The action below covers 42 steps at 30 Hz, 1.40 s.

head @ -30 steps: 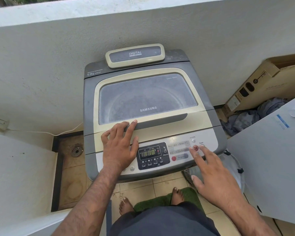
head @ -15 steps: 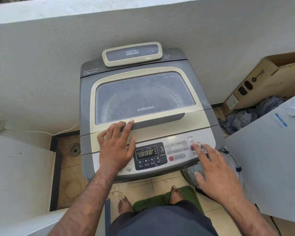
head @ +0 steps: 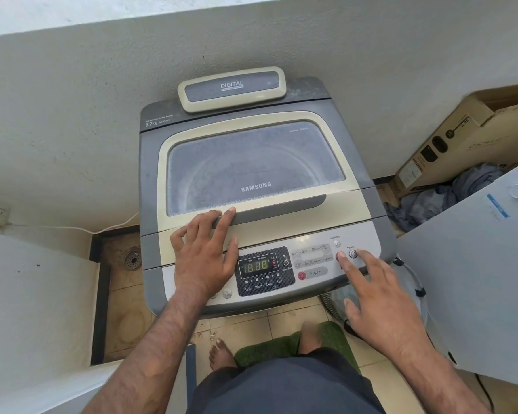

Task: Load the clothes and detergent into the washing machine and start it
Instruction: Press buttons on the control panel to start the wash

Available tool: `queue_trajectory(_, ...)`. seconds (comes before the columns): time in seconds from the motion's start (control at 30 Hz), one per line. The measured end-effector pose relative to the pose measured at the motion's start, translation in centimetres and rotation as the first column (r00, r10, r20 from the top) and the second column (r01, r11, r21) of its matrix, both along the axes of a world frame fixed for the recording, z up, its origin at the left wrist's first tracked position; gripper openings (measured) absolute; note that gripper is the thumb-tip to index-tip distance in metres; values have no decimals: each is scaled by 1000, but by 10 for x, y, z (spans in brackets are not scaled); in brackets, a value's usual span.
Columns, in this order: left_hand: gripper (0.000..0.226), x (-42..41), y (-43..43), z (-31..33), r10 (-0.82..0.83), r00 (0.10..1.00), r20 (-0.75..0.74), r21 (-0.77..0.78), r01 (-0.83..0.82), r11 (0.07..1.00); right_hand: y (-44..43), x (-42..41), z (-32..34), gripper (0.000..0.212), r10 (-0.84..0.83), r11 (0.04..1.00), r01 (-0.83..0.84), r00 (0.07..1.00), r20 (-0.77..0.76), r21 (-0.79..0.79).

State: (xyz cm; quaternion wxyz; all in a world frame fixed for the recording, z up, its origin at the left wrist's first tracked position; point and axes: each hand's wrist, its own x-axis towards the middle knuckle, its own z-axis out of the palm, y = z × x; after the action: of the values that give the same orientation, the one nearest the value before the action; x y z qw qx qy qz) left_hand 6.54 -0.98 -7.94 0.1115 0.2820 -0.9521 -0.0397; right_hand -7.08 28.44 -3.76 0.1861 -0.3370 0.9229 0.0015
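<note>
A grey and cream top-loading washing machine (head: 150, 180) stands against the wall with its glass lid (head: 251, 165) closed. Its display (head: 257, 265) is lit and reads 18:88. My left hand (head: 205, 252) lies flat on the lid's front edge, fingers spread, the fingertips touching the dark handle strip (head: 281, 209). My right hand (head: 377, 303) reaches onto the control panel, its index fingertip on the red button (head: 339, 256) just left of the power button (head: 353, 254). No clothes or detergent show inside through the dusty glass.
A cardboard box (head: 461, 138) and a heap of grey-blue clothes (head: 443, 198) sit at the right, behind a white appliance top (head: 476, 264). A floor drain (head: 132, 259) lies left of the machine. My bare feet stand by a green mat (head: 281, 348).
My right hand slid slightly along the panel, its index fingertip now resting on the red button. The left hand stayed on the lid handle. The display digits changed.
</note>
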Motion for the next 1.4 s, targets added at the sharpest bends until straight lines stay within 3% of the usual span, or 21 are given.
queue_trajectory(0.6,63,1,0,0,3,1000,4,17,-3,1000,1,8,-24,85,-105,992,102,993,-51,-70)
queue_trajectory(1.4,59,0,6,4,30,999,-19,82,-29,996,2,12,-18,89,-44,994,37,997,-70,-102)
